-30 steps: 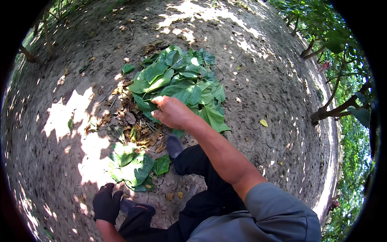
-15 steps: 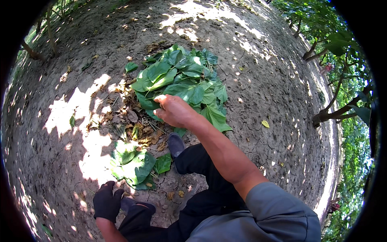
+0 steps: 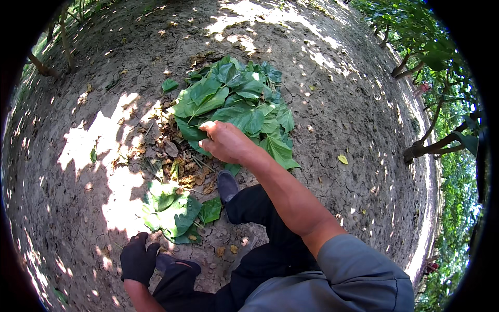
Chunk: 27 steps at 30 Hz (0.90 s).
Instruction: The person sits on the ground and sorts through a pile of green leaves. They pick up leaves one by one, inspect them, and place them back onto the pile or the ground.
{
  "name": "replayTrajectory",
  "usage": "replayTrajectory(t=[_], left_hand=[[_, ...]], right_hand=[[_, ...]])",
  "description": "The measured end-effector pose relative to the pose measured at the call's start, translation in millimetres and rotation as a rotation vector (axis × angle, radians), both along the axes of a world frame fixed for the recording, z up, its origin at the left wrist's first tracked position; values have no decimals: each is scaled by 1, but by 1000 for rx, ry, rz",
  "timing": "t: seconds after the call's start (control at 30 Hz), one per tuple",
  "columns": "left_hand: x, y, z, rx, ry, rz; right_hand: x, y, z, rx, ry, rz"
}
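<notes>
A large heap of broad green leaves [image 3: 244, 99] lies on the ground in front of me. My right hand [image 3: 224, 143], bare, is at the heap's near left edge with its fingers curled in a pinch at the stem end of a green leaf [image 3: 188, 130]; the palm side is hidden. Lower left, my left hand [image 3: 139, 258] wears a black glove, thumb apart from the fingers, with nothing seen in it. Just beyond it sits a smaller stack of green leaves [image 3: 174, 212], partly in bright sun, with a single leaf [image 3: 210, 210] at its right side.
Dry brown leaves [image 3: 174, 156] and thin twigs lie between the two heaps. My dark shoe [image 3: 227, 186] stands close to the big heap. Cracked bare soil [image 3: 338, 125] spreads around. Low trees [image 3: 416, 150] line the right side, and thin trunks [image 3: 41, 66] stand far left.
Almost nothing differs. Both hands stay in the same places, and the leaf heaps look unchanged.
</notes>
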<state>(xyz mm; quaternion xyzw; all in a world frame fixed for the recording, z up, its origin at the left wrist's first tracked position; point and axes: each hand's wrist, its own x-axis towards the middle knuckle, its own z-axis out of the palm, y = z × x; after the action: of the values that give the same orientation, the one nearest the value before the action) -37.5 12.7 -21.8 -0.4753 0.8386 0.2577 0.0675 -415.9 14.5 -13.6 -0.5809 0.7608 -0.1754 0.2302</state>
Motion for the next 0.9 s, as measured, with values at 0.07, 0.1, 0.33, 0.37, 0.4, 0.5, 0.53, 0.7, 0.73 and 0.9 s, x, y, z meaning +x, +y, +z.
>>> replayTrajectory(t=[0.07,0.1,0.33,0.37,0.4,0.5,0.53,0.7,0.73,0.9], left_hand=[[0,0,0,0,2,0],[0,0,-1,-2,5,-2],[0,-1,-2,-7,0,-7],[1,-1,-3,-8,2,-6],[3,-1,-4,-10,4,-5],[4,-1,-4,-4,12,1],[3,-1,-3,-1,15,4],[3,0,-3,3,14,5],[3,0,-4,4,14,8],[2,-1,-2,15,-7,15]], right_hand=[[0,0,-2,-5,-2,2],[-1,0,-2,-21,3,3],[-3,0,-8,-77,31,25],[-2,0,-9,-95,40,31],[-1,0,-8,-93,31,27],[1,1,-5,-102,12,21],[2,2,-5,-115,11,23],[2,1,0,-51,8,24],[2,1,0,-47,7,25],[5,1,5,-16,1,18]])
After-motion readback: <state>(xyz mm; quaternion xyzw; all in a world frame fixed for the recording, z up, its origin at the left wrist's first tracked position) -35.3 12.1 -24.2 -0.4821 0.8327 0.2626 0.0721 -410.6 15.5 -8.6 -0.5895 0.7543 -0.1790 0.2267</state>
